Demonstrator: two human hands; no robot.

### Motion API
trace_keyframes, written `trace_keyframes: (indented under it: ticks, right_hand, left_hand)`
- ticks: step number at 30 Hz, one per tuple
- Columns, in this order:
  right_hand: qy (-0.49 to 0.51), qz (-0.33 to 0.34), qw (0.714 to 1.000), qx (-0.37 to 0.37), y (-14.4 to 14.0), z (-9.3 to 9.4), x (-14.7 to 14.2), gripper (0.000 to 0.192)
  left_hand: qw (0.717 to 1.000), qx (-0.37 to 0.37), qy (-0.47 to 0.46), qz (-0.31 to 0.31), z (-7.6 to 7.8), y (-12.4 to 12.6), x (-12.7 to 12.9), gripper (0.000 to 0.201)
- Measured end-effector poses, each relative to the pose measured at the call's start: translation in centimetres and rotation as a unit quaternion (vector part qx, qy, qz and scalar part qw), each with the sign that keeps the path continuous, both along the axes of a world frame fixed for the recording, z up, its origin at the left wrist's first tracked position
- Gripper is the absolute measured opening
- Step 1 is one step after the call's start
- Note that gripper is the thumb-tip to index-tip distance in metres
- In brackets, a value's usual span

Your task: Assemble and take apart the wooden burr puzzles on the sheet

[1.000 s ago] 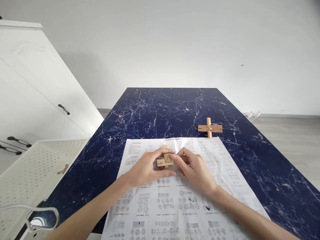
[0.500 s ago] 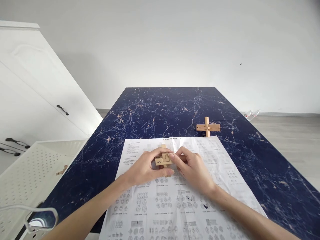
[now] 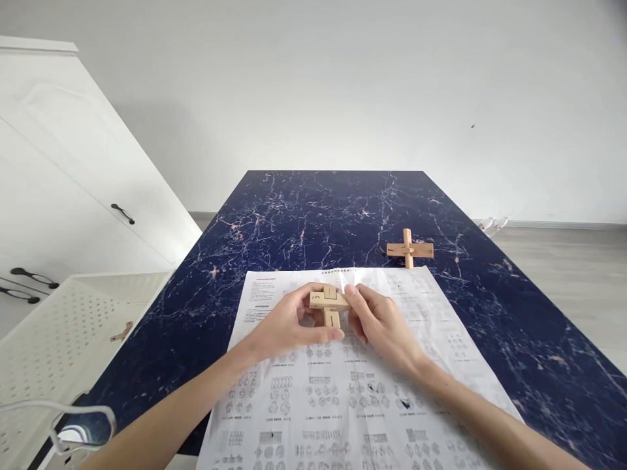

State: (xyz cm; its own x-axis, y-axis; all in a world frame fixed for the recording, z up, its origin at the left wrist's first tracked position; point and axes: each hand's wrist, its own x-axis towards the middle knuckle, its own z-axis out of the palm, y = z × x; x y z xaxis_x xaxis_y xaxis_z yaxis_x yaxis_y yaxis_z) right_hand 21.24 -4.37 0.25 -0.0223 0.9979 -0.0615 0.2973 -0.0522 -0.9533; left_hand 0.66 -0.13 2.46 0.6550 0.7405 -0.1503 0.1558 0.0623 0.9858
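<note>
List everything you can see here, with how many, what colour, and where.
wooden puzzle: one, light tan, held over the sheet by both hands
wooden cross puzzle: one, light tan, on the table beyond the sheet, right
instruction sheet: one, white with black diagrams, on the near table
table: one, dark blue marbled
perforated basket: one, white, left of the table, holding a small wooden piece
cabinet: one, white, black handles, far left
left hand: gripping the puzzle
right hand: gripping the puzzle

Pale, matt, unvarnished wood was seen in the puzzle block (image 3: 329, 305) gripped between the fingers (image 3: 313, 335). Matt printed paper (image 3: 343, 391) lay beneath them, over a glossy, navy, marble-veined worktop (image 3: 318, 215). Beyond the fingers, a second wooden cross (image 3: 409, 249) looked equally smooth.
</note>
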Motion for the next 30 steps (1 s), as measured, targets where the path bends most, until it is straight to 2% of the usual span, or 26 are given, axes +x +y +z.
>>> trace_keyframes:
  ticks: [3, 7, 10, 12, 17, 18, 21, 24, 25, 28, 30]
  right_hand:
    - [-0.001, -0.002, 0.999, 0.037, -0.1, 0.0, -0.1, 0.051]
    - [-0.064, -0.003, 0.991, 0.113, -0.3, -0.3, -0.2, 0.031]
    - [-0.132, 0.006, 0.976, 0.17, -0.3, -0.9, -0.3, 0.037]
    - [-0.159, 0.021, 0.97, 0.181, -0.3, -1.4, -0.2, 0.042]
    - [-0.199, 0.059, 0.957, 0.204, -0.1, -2.0, -0.1, 0.011]
    - [-0.201, 0.06, 0.955, 0.21, 0.0, -2.0, -0.1, 0.009]
    - [-0.201, 0.051, 0.953, 0.219, -0.1, -1.7, -0.1, 0.009]
    - [-0.203, 0.062, 0.95, 0.227, -0.2, -1.8, -0.1, 0.034]
    - [-0.205, 0.073, 0.948, 0.231, -0.2, -1.9, -0.1, 0.037]
    - [-0.202, 0.095, 0.945, 0.237, -0.2, -2.1, -0.2, 0.024]
    - [-0.179, 0.093, 0.953, 0.225, -0.1, -2.0, -0.1, 0.017]
  left_hand:
    - [0.999, -0.01, -0.036, 0.027, 0.0, 0.4, -0.3, 0.056]
    - [0.99, -0.025, -0.07, 0.116, -0.5, 1.0, -0.7, 0.058]
    - [0.981, -0.022, -0.079, 0.178, -1.0, 1.4, -0.9, 0.059]
    - [0.977, -0.013, -0.076, 0.197, -1.2, 1.5, -0.9, 0.057]
    - [0.982, 0.006, -0.036, 0.187, -0.7, 1.2, -0.8, 0.059]
    - [0.983, 0.007, -0.032, 0.182, -0.5, 1.1, -0.7, 0.06]
    - [0.985, 0.014, -0.026, 0.173, -0.2, 0.9, -0.6, 0.063]
    - [0.985, 0.021, -0.018, 0.169, -0.2, 0.8, -0.5, 0.062]
    - [0.985, 0.022, -0.017, 0.169, -0.2, 0.8, -0.5, 0.062]
    - [0.985, 0.019, -0.019, 0.169, -0.4, 0.8, -0.6, 0.065]
    - [0.985, 0.016, -0.021, 0.172, -0.4, 0.9, -0.6, 0.067]
